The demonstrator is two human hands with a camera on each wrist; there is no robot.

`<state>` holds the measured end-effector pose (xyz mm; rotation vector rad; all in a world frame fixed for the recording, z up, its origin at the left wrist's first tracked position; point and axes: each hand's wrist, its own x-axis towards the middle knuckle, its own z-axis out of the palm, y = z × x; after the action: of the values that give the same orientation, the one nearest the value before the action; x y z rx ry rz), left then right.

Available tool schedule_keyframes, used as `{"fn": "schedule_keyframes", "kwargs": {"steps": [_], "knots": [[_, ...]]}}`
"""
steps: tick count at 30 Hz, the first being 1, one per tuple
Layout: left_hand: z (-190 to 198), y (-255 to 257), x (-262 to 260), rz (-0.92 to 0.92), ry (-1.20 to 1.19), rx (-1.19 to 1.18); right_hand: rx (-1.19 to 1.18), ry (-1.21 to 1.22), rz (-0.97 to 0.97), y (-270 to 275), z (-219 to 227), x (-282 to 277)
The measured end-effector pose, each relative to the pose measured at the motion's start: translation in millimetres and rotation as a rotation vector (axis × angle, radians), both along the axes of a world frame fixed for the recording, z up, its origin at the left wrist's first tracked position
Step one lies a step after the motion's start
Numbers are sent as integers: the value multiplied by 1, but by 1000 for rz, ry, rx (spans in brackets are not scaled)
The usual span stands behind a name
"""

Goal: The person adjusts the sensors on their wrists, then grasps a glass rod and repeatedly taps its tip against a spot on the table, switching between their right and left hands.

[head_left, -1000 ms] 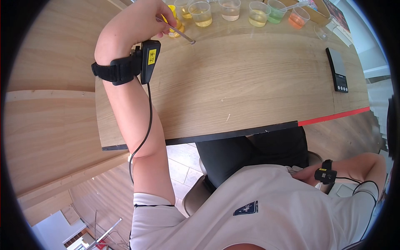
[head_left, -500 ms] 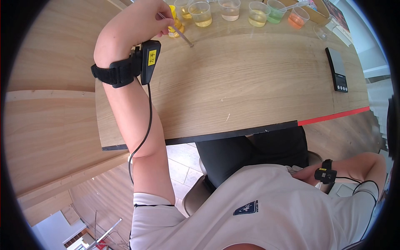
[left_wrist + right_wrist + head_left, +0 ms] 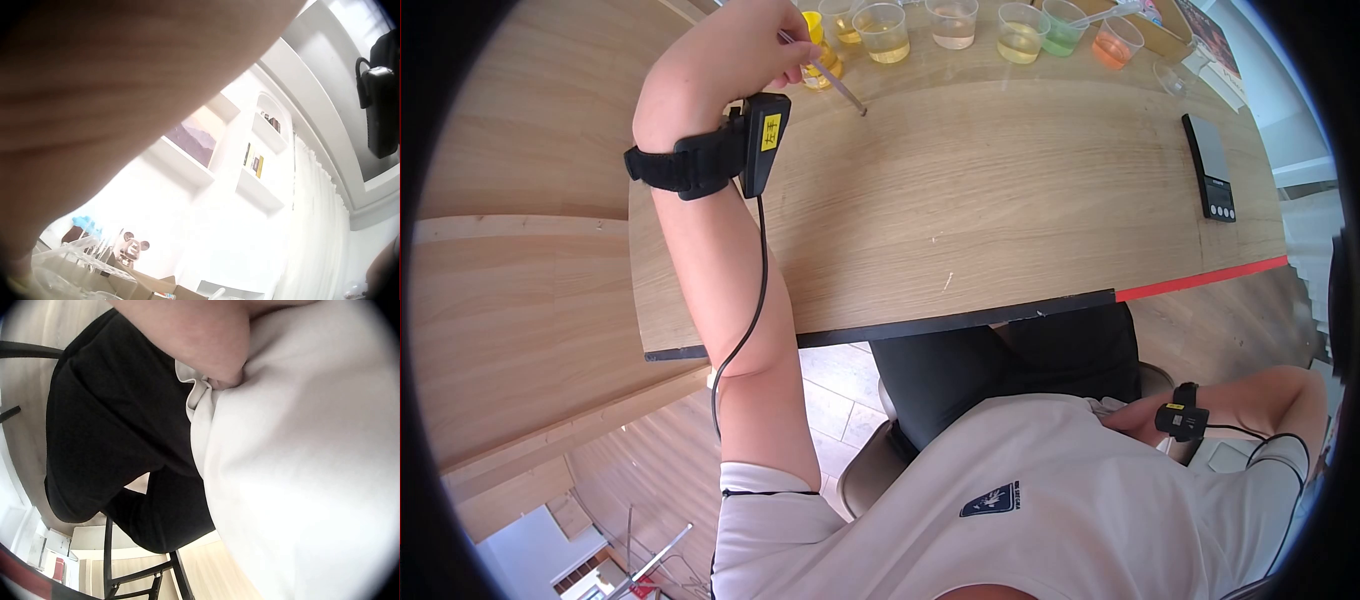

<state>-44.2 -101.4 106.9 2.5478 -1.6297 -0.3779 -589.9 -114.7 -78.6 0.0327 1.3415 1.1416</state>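
Note:
In the head view the left hand [image 3: 745,50] is at the table's far left, its fingers pinching a thin clear stick [image 3: 838,84] that slants down to the right, its lower end near the tabletop. Just behind the fingers stands a yellow container [image 3: 817,66], partly covered by the hand. To its right is a clear cup of pale yellow liquid [image 3: 883,42]. The right hand [image 3: 1135,417] lies at the waist against the shirt; in the right wrist view the hand [image 3: 206,337] touches the shirt hem [image 3: 199,400], and its fingers are mostly hidden.
Further cups hold pinkish [image 3: 953,28], yellow [image 3: 1021,42], green [image 3: 1061,34] and orange liquid [image 3: 1115,46] along the back. A black scale [image 3: 1209,168] lies at the right. A cardboard box [image 3: 1165,38] stands at the back right. The table's front edge [image 3: 960,321] is dark.
The stick's lower end has shifted slightly down and the fingers have moved a little around it. The left wrist has moved slightly to the right. The right hand has stayed at the waist.

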Motion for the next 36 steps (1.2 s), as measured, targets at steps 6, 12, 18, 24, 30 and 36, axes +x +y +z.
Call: {"fn": "schedule_keyframes", "kwargs": {"steps": [6,12,18,24,30,36], "knots": [[0,-4,-4,22,2,-1,23,-7,-8,0,-7,-8],[1,-1,-7,17,2,-9,40,-9,-11,1,-12,-12],[0,-4,-4,10,3,-18,-10,20,19,-2,12,10],[0,-5,-4,2,7,-28,-12,13,19,0,3,0],[0,-3,-12,-6,7,-38,22,-11,-12,1,-4,-6],[2,-1,-12,-12,6,-48,-16,-17,12,1,-1,-4]]}}
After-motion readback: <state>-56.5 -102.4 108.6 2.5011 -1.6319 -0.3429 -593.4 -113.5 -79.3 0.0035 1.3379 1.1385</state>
